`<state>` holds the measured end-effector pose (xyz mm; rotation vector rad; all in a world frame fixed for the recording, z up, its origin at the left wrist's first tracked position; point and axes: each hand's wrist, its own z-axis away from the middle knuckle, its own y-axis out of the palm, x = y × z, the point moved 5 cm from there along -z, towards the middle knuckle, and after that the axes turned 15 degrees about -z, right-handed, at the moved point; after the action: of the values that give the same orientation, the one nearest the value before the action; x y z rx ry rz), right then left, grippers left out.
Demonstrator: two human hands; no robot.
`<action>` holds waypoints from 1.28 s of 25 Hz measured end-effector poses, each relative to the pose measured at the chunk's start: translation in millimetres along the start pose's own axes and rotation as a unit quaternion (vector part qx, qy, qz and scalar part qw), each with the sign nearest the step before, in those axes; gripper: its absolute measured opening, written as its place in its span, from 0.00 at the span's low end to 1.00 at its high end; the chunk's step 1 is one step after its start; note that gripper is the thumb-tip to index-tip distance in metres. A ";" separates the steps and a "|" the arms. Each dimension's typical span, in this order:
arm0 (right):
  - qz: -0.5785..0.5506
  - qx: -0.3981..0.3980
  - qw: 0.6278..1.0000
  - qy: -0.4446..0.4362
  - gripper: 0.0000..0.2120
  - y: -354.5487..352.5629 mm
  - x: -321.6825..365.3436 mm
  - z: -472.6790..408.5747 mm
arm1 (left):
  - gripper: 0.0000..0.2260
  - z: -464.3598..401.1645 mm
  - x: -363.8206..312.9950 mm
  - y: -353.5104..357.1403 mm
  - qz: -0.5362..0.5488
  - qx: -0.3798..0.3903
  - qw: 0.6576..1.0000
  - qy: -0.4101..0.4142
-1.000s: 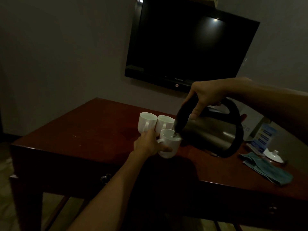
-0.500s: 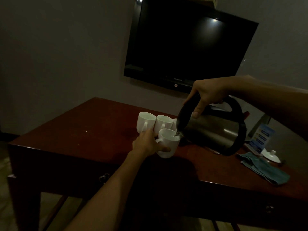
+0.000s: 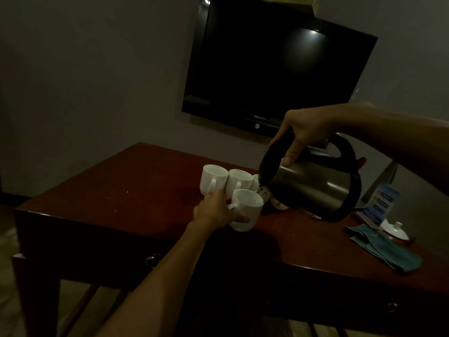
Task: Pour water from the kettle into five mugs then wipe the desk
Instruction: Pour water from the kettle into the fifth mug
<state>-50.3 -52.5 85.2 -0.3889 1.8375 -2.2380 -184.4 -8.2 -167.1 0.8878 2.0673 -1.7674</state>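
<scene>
Holding the kettle [image 3: 313, 188] by its black handle, the right hand [image 3: 305, 128] tips it, spout down, over a white mug [image 3: 245, 210]. The left hand [image 3: 215, 211] grips that mug near the desk [image 3: 109, 190] front. More mugs [image 3: 226, 181] stand at 11 o'clock from it. A green cloth [image 3: 386, 249] lies at 3 o'clock.

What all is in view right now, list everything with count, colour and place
mugs: four visible, white; one held at the front, others behind on the desk
kettle: one, steel and black, tilted over the held mug
desk: one, reddish brown
cloth: one, teal, desk's right end
lid: one, white, beside the cloth
leaflet: one, blue, behind the lid
television: one, black, on the wall
left hand: holds the front mug
right hand: grips the kettle handle
</scene>
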 end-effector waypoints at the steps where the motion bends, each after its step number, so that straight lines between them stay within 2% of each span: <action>1: -0.001 0.001 1.000 -0.001 0.38 -1.2 0.0 0.5 | 0.25 0.4 -0.5 -0.3 0.000 0.000 1.000 0.000; 4: 0.003 0.004 1.000 -0.001 0.39 -3.2 -1.6 -0.2 | 0.25 0.4 0.0 -0.2 0.003 -0.001 1.000 0.000; 7: -0.009 0.003 1.000 -0.003 0.31 -1.7 -3.2 -0.8 | 0.27 0.2 1.5 0.2 0.005 -0.002 1.000 -0.006; 15: -0.004 -0.003 1.000 0.017 0.39 0.4 -8.0 -0.3 | 0.28 0.9 0.2 -0.3 0.001 0.004 1.000 -0.007; 19: -0.003 -0.014 1.000 0.015 0.31 0.7 -11.1 1.8 | 0.26 3.3 -0.7 -2.5 -0.006 -0.002 1.000 -0.006; 22: -0.006 -0.019 1.000 0.008 0.30 1.2 -10.8 3.7 | 0.27 3.8 -1.4 -3.1 -0.008 0.000 1.000 -0.004; 26: -0.057 -0.035 0.998 -0.001 0.29 1.5 -18.2 7.5 | 0.27 6.0 -2.6 -4.6 -0.012 0.000 1.000 -0.005; 30: -0.165 -0.069 0.984 -0.027 0.33 8.7 -43.0 23.5 | 0.27 8.6 -4.0 -4.6 -0.005 -0.010 1.000 -0.003; 32: -0.220 -0.098 0.970 -0.042 0.31 17.9 -57.4 34.1 | 0.24 10.2 -5.0 -4.7 -0.002 -0.016 1.000 -0.007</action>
<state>15.3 -68.3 70.2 -1.0000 2.0986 -2.2547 -185.2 -19.6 -162.6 0.8597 2.0840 -1.7336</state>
